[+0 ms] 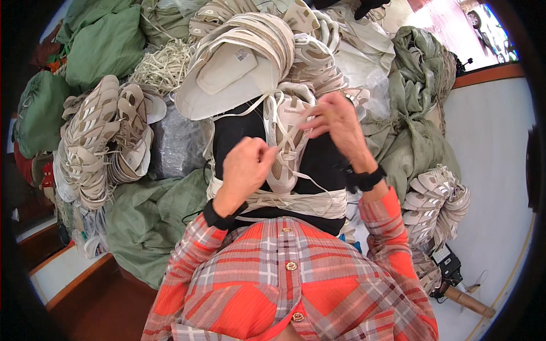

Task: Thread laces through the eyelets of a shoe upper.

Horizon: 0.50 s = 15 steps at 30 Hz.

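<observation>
A beige and white shoe upper [282, 170] lies lengthwise on my black-clad lap, its toe toward me. White shoelace [291, 139] crosses its front, and one loose strand trails to the right over my thigh. My left hand [244, 170] is curled closed at the upper's left edge; whatever its fingertips pinch is hidden. Over the right side, my right hand [336, 125] has its fingers drawn together at a strand of lace, slightly blurred. A bundle of white laces [307, 203] stretches across my lap below the toe.
A nested stack of pale shoe uppers [239, 62] stands just beyond my lap. More uppers are piled at left [94, 142] and at right [435, 204]. Green cloth sacks [105, 48] and a heap of loose laces [165, 65] lie around. A wooden-handled tool [469, 301] is at lower right.
</observation>
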{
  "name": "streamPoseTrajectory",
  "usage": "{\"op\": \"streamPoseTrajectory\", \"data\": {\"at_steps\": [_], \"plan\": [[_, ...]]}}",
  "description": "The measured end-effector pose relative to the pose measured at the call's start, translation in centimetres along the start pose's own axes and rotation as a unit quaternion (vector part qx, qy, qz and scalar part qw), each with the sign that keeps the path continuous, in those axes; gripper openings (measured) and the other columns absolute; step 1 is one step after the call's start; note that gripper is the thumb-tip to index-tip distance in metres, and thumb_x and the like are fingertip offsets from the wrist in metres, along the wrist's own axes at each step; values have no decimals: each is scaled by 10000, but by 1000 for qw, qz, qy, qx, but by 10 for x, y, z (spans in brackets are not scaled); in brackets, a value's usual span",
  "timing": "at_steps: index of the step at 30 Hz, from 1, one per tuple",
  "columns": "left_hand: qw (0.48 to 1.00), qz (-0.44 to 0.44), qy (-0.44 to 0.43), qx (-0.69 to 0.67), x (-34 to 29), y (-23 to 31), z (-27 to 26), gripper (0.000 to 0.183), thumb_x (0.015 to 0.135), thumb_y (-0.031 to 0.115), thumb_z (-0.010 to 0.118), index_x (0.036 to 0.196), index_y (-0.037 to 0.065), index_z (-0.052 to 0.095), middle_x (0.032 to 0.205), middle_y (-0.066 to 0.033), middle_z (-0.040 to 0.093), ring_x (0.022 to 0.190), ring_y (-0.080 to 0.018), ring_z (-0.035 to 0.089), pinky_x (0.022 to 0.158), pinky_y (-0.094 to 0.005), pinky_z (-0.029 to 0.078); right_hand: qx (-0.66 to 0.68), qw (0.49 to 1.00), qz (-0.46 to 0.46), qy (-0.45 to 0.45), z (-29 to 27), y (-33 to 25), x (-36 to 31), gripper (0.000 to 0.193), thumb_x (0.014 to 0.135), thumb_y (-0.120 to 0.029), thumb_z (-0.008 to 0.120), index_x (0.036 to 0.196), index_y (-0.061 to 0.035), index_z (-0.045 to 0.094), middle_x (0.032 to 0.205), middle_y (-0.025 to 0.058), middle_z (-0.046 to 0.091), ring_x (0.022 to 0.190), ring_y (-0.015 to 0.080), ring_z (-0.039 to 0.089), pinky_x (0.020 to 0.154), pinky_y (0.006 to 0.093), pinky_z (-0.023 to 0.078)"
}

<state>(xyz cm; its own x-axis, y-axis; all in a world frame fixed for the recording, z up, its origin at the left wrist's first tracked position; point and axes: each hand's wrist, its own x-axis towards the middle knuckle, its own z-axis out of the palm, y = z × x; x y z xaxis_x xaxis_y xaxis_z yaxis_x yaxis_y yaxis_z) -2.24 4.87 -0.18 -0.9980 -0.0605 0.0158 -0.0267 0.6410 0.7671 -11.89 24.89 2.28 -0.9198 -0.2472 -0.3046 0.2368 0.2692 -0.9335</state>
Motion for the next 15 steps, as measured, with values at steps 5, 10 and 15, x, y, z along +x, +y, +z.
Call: {"op": "streamPoseTrajectory", "data": {"at_steps": [5, 10, 15], "plan": [[964, 102, -128, 210, 0, 8, 15, 242, 787, 244, 579, 740, 7, 599, 744, -194, 607, 667, -354, 597, 604, -437, 459, 504, 854, 26, -127, 46, 19, -4, 206, 935, -111, 516, 1090, 25, 506, 1005, 148, 619, 1027, 288, 614, 852, 369, 541], [903, -5, -365, -227, 6, 2, -28, 233, 865, 186, 508, 784, -5, 614, 736, -110, 615, 779, -242, 571, 719, -363, 439, 381, 909, 33, -167, 36, 27, -11, 193, 920, -105, 538, 1068, 19, 528, 971, 106, 613, 936, 231, 627, 816, 331, 535], [776, 149, -194, -581, -15, -8, -118, 291, 829, 268, 554, 609, 80, 582, 665, -65, 590, 789, -220, 512, 774, -355, 368, 405, 887, -185, 124, -106, 29, -19, 124, 850, -60, 592, 956, -2, 566, 829, 88, 615, 738, 196, 622, 792, 349, 517]]}}
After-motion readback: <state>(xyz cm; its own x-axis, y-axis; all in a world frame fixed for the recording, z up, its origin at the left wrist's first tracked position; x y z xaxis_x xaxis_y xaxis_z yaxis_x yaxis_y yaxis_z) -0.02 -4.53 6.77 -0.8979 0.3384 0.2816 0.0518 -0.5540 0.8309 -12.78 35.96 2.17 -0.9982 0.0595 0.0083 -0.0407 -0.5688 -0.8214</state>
